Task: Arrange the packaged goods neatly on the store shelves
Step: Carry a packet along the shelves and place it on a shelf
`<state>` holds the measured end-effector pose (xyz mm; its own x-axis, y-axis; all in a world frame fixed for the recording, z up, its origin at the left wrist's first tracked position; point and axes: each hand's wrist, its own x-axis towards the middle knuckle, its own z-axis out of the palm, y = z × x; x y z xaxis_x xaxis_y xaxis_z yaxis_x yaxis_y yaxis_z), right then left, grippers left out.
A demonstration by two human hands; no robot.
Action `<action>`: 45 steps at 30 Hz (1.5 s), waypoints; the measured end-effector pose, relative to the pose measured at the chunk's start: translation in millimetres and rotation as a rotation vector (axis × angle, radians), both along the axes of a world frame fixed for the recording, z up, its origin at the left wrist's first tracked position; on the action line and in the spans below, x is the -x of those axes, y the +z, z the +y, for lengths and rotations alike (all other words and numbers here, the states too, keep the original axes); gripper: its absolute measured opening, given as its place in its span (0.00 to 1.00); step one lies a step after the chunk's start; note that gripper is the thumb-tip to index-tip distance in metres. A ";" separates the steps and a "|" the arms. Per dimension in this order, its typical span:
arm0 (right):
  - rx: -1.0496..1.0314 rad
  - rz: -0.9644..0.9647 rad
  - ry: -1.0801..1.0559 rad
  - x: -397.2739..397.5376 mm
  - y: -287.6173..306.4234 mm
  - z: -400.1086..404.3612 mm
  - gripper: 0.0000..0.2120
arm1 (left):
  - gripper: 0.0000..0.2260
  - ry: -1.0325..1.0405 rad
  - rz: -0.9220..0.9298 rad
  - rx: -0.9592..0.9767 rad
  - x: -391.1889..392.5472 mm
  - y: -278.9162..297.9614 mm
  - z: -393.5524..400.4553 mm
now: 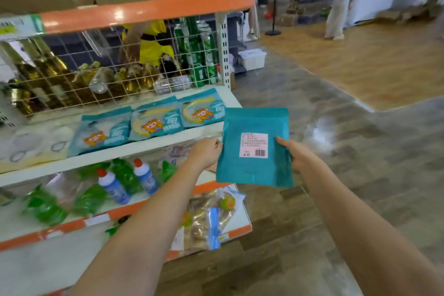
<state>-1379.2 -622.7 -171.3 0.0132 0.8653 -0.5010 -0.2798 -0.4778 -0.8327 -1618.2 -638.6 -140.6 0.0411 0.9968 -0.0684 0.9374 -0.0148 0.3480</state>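
Both my grips, left hand (207, 151) and right hand (293, 155), pinch the flat teal foil pouch (254, 149); three matching printed pouches (153, 122) already lie shelved just left, this one remains.

White label (254, 144) sitting on the teal pouch (255, 168), showing a barcode and lines of print too blurred to read

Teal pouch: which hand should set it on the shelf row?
Left, probably. The left hand grips the teal pouch on the edge nearest the shelf, beside the matching pouches. The right hand holds the far edge, over the floor.
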 end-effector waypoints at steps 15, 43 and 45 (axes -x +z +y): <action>-0.027 0.055 0.183 115.9 8.7 43.6 0.09 | 0.17 0.360 -0.659 0.138 105.0 1.8 18.0; -0.563 -1.040 0.412 129.2 63.7 82.3 0.24 | 0.13 0.766 -1.438 0.029 71.7 47.2 62.8; -0.613 -1.140 0.472 137.8 71.9 75.7 0.24 | 0.12 0.784 -1.455 -0.004 68.8 51.6 67.1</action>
